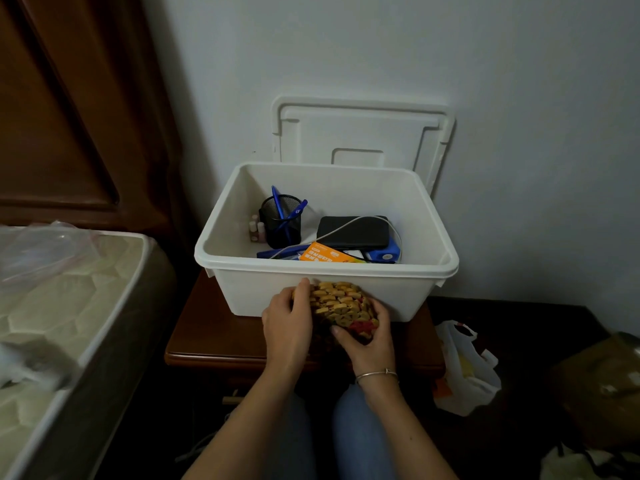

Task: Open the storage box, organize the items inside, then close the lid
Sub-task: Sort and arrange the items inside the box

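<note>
The left hand curls round the left side of a yellow-and-red beaded woven piece, and the right hand grips its right underside, at six o'clock of the open white plastic storage box. Inside, a black mesh pen cup stands at ten o'clock and a flat black device lies at two. The white lid leans at twelve.
</note>
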The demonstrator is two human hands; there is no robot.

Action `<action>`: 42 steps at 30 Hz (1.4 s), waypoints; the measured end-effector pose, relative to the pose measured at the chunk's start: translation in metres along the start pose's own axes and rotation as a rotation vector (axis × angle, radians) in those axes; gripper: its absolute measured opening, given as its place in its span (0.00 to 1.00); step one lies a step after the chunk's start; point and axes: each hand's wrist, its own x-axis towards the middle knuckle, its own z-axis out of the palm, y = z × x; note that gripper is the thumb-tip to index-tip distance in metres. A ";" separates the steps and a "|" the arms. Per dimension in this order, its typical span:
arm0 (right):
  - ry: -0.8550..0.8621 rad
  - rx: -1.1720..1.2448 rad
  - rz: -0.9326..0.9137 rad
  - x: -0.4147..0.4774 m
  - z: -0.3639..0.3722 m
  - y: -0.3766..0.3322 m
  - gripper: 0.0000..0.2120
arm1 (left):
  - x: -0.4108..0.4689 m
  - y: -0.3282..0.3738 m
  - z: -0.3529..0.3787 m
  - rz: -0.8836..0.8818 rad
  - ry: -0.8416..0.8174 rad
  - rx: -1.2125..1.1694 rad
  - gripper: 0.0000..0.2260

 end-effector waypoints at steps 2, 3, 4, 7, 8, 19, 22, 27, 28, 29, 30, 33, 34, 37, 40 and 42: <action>0.011 0.005 -0.001 -0.001 0.001 0.000 0.36 | 0.001 -0.004 -0.003 0.022 -0.028 0.010 0.26; 0.020 0.005 -0.003 -0.002 0.002 0.000 0.36 | 0.001 -0.006 -0.005 0.046 -0.036 0.016 0.27; 0.032 0.005 -0.007 -0.002 0.002 0.000 0.36 | 0.000 -0.009 -0.006 0.079 -0.037 0.029 0.27; 0.077 0.027 -0.006 -0.002 0.002 -0.001 0.34 | -0.004 -0.015 -0.008 0.193 -0.039 0.136 0.25; 0.089 0.033 -0.001 -0.002 0.002 -0.001 0.33 | -0.005 -0.016 -0.009 0.226 -0.053 0.174 0.26; -0.084 0.095 0.043 -0.010 -0.003 -0.009 0.32 | 0.004 -0.034 -0.025 0.400 -0.129 0.401 0.29; -0.081 0.114 0.128 -0.014 -0.003 -0.022 0.38 | 0.001 -0.033 -0.023 0.405 -0.131 0.393 0.28; 0.069 -0.032 0.212 -0.008 0.008 -0.045 0.47 | -0.003 -0.032 -0.019 0.419 -0.149 0.393 0.27; 0.095 -0.061 0.220 -0.008 0.011 -0.048 0.46 | -0.003 -0.031 -0.019 0.416 -0.153 0.384 0.27; 0.123 -0.075 0.225 -0.007 0.013 -0.048 0.43 | -0.003 -0.030 -0.020 0.411 -0.159 0.373 0.27; 0.147 -0.071 0.230 -0.007 0.014 -0.048 0.39 | -0.003 -0.029 -0.020 0.405 -0.164 0.362 0.27; 0.196 0.077 0.264 -0.008 0.014 -0.044 0.22 | -0.002 -0.028 -0.022 0.398 -0.166 0.337 0.27; 0.217 0.134 0.286 -0.007 0.013 -0.043 0.18 | -0.002 -0.028 -0.022 0.399 -0.168 0.335 0.27; 0.265 0.101 0.280 -0.002 0.013 -0.043 0.13 | -0.001 -0.027 -0.020 0.420 -0.163 0.339 0.30; 0.284 0.062 0.250 0.000 0.019 -0.043 0.12 | -0.001 -0.029 -0.017 0.444 -0.134 0.328 0.31; 0.301 0.073 0.258 0.000 0.022 -0.044 0.13 | -0.003 -0.029 -0.017 0.426 -0.141 0.281 0.31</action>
